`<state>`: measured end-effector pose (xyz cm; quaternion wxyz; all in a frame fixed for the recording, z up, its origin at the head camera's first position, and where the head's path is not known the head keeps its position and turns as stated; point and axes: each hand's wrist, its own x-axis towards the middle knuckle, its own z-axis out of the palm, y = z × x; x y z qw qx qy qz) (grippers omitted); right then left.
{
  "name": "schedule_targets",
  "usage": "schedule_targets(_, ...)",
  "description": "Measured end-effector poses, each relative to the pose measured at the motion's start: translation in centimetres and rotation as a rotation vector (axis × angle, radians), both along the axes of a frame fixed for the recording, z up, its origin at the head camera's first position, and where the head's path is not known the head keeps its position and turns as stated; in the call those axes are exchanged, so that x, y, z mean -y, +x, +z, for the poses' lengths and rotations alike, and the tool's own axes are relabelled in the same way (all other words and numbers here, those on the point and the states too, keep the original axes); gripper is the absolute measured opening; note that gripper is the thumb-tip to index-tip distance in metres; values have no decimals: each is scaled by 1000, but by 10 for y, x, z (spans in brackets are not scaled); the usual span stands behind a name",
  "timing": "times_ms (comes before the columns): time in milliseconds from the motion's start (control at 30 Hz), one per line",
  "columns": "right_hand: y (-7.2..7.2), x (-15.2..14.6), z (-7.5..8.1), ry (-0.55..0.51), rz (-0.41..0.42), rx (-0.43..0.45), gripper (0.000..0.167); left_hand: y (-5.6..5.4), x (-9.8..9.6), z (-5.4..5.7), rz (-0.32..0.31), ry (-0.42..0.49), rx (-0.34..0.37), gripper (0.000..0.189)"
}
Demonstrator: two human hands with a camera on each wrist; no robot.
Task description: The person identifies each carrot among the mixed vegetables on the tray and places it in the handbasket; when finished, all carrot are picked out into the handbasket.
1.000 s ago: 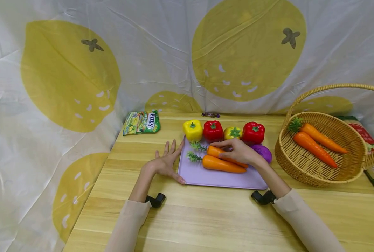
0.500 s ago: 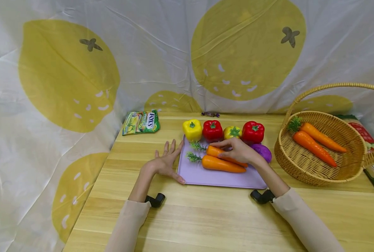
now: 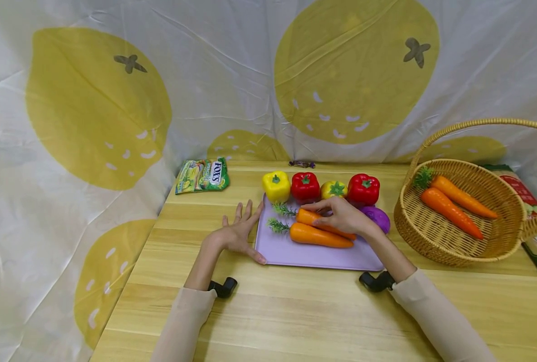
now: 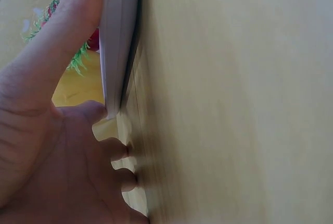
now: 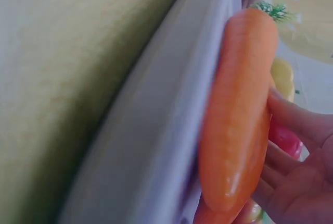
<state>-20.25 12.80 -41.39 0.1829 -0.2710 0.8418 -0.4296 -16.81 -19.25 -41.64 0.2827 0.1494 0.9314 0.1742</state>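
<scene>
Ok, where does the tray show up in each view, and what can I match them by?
Head: the tray sits just right of and below centre, under the two carrots.
Left wrist: a pale upright band at the top, left of centre.
Right wrist: a pale diagonal band, top centre to bottom left.
Shared landmark: the green carrot tops.

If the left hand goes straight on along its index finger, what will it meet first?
The tray, which the left hand seems to touch; beyond, probably the yellow pepper, though depth is unclear.
</scene>
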Motion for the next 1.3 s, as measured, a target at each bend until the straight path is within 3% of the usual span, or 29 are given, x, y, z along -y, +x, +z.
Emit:
schedule_targets(400, 8, -12, 23, 49, -44, -50, 45, -1, -1, 0, 0, 8, 5, 150)
schedule_targets(833, 12, -33, 53, -7, -17, -83, 43, -2, -1, 0, -1, 13, 11, 150)
schedule_targets(1300, 14, -87, 90, 105, -129, -130, 43, -2, 1, -2, -2, 4, 5, 151)
